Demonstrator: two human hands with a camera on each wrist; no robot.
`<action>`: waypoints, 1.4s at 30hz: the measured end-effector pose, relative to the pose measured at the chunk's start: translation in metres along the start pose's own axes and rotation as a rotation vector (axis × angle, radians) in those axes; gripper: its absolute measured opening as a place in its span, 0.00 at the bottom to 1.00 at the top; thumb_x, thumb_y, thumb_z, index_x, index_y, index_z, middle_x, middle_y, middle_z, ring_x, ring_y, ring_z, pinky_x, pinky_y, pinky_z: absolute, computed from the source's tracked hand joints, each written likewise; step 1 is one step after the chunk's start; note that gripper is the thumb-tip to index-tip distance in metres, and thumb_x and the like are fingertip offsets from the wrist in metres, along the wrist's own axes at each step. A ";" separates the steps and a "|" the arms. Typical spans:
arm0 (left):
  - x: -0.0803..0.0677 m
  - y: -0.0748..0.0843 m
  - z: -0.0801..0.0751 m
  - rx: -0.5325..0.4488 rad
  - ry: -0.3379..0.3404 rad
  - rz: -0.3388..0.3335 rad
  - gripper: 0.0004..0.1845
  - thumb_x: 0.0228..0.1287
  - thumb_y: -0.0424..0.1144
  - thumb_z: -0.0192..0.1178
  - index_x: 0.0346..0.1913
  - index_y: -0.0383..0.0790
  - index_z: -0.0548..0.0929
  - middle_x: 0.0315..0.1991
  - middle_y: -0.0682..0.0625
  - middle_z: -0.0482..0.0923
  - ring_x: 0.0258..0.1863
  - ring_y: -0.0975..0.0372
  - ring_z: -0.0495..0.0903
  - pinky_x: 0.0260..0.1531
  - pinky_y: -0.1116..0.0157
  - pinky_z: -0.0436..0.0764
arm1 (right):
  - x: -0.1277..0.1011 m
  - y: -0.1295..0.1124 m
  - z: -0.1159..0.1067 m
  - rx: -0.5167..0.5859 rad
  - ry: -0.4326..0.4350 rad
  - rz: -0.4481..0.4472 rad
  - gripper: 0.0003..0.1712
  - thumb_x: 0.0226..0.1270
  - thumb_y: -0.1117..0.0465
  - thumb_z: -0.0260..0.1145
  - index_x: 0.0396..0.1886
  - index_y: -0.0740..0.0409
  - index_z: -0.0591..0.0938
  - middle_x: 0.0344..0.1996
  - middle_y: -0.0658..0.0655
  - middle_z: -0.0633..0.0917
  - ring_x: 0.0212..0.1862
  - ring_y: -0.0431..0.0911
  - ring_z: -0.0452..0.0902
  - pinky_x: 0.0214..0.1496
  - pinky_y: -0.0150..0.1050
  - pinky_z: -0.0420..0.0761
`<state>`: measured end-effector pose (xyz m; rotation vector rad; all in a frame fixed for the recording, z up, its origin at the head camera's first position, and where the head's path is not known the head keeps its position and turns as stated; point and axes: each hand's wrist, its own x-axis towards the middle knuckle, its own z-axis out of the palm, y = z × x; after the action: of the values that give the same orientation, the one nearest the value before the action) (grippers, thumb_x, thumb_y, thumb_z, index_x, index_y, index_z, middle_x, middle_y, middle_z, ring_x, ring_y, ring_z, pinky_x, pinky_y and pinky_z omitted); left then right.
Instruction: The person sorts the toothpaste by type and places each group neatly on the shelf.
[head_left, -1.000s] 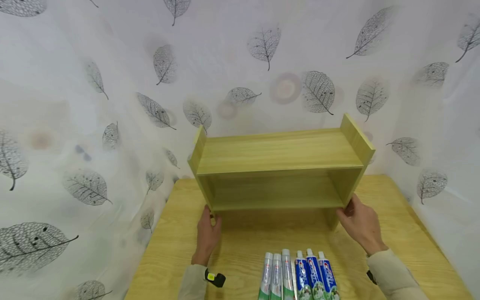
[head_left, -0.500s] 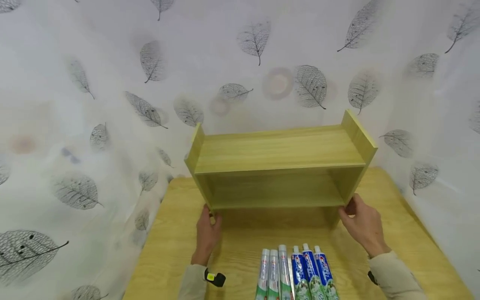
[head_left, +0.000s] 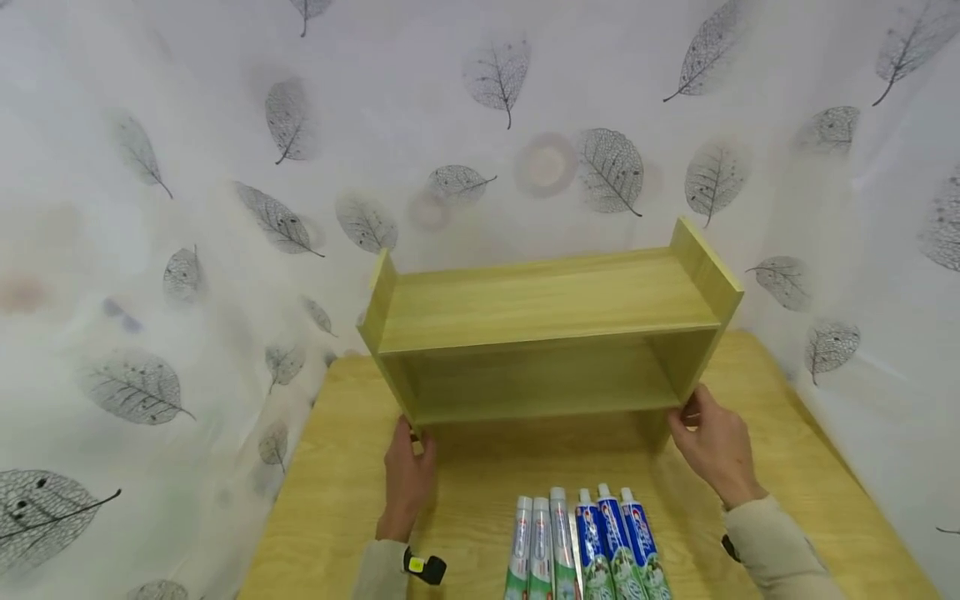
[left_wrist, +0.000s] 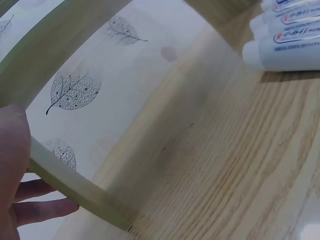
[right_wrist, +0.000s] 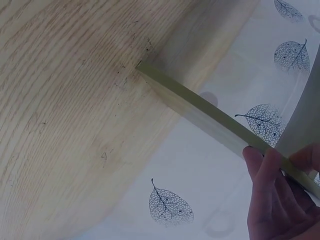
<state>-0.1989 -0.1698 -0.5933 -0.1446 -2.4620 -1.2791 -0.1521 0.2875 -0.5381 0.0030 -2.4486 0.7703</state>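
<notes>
A light wooden two-tier shelf (head_left: pixel 547 300) stands on the wooden table (head_left: pixel 337 467) against the leaf-print curtain. My left hand (head_left: pixel 411 454) grips the lower front edge of its left side panel (left_wrist: pixel 75 187); the thumb (left_wrist: pixel 12 165) lies on the front and fingers (left_wrist: pixel 45 207) wrap behind. My right hand (head_left: pixel 705 437) holds the lower part of the right side panel (right_wrist: pixel 200 110), its fingers (right_wrist: pixel 277 200) curled over the edge. Both panel feet touch the tabletop. The shelf's tiers are bare.
Several toothpaste tubes (head_left: pixel 577 546) lie side by side at the table's front edge between my forearms, green ones left, blue ones right, caps toward the shelf; they also show in the left wrist view (left_wrist: pixel 285 50). Leaf-print curtain (head_left: pixel 187 250) closes in behind and on both sides.
The head view has drifted slightly, so everything sits a little further left in the frame. Both hands keep their hold on the shelf's side panels; the shelf shows no clear movement.
</notes>
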 end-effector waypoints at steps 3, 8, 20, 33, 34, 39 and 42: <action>0.004 -0.003 0.000 -0.011 -0.042 -0.020 0.20 0.82 0.33 0.57 0.71 0.39 0.74 0.58 0.38 0.86 0.52 0.45 0.88 0.38 0.58 0.91 | -0.002 0.002 0.000 -0.001 0.010 0.001 0.10 0.64 0.68 0.75 0.42 0.62 0.82 0.30 0.62 0.92 0.30 0.59 0.89 0.28 0.49 0.84; 0.005 -0.009 0.001 0.007 -0.149 -0.040 0.24 0.87 0.36 0.53 0.79 0.37 0.69 0.62 0.33 0.84 0.53 0.43 0.89 0.40 0.56 0.92 | -0.011 0.004 -0.002 -0.001 -0.007 0.036 0.10 0.66 0.67 0.75 0.43 0.60 0.82 0.31 0.62 0.93 0.31 0.59 0.90 0.29 0.44 0.84; 0.006 -0.013 0.000 -0.057 -0.155 -0.034 0.22 0.86 0.34 0.55 0.77 0.40 0.73 0.60 0.29 0.85 0.50 0.39 0.90 0.36 0.57 0.92 | -0.016 0.007 0.000 -0.012 0.011 0.034 0.12 0.66 0.68 0.76 0.44 0.61 0.82 0.31 0.64 0.93 0.28 0.59 0.89 0.24 0.41 0.79; 0.008 -0.015 -0.011 -0.137 -0.136 -0.110 0.26 0.83 0.39 0.60 0.78 0.47 0.70 0.61 0.33 0.82 0.54 0.43 0.88 0.40 0.60 0.91 | -0.036 0.003 0.000 0.029 -0.148 0.181 0.18 0.76 0.63 0.71 0.60 0.66 0.80 0.42 0.68 0.93 0.39 0.61 0.92 0.29 0.42 0.86; 0.009 -0.014 -0.012 -0.142 -0.135 -0.115 0.26 0.83 0.39 0.60 0.78 0.47 0.70 0.61 0.33 0.82 0.55 0.42 0.87 0.41 0.59 0.91 | -0.039 0.002 0.000 0.034 -0.166 0.197 0.19 0.77 0.63 0.70 0.61 0.66 0.80 0.42 0.67 0.93 0.39 0.60 0.92 0.28 0.40 0.85; 0.011 -0.011 -0.015 -0.146 -0.136 -0.142 0.27 0.83 0.40 0.60 0.80 0.49 0.69 0.62 0.34 0.82 0.57 0.43 0.87 0.45 0.55 0.92 | -0.058 -0.007 0.002 0.031 -0.319 0.266 0.25 0.79 0.59 0.69 0.68 0.65 0.76 0.45 0.65 0.93 0.40 0.55 0.93 0.27 0.39 0.83; 0.010 -0.012 -0.015 -0.149 -0.129 -0.149 0.27 0.83 0.40 0.60 0.79 0.48 0.70 0.62 0.34 0.82 0.58 0.42 0.87 0.46 0.54 0.92 | -0.068 -0.013 0.003 0.009 -0.427 0.305 0.28 0.79 0.56 0.69 0.70 0.65 0.75 0.48 0.63 0.92 0.44 0.55 0.92 0.32 0.44 0.86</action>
<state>-0.2074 -0.1895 -0.5905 -0.0856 -2.5244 -1.5622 -0.0949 0.2643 -0.5688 -0.2297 -2.8922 0.9964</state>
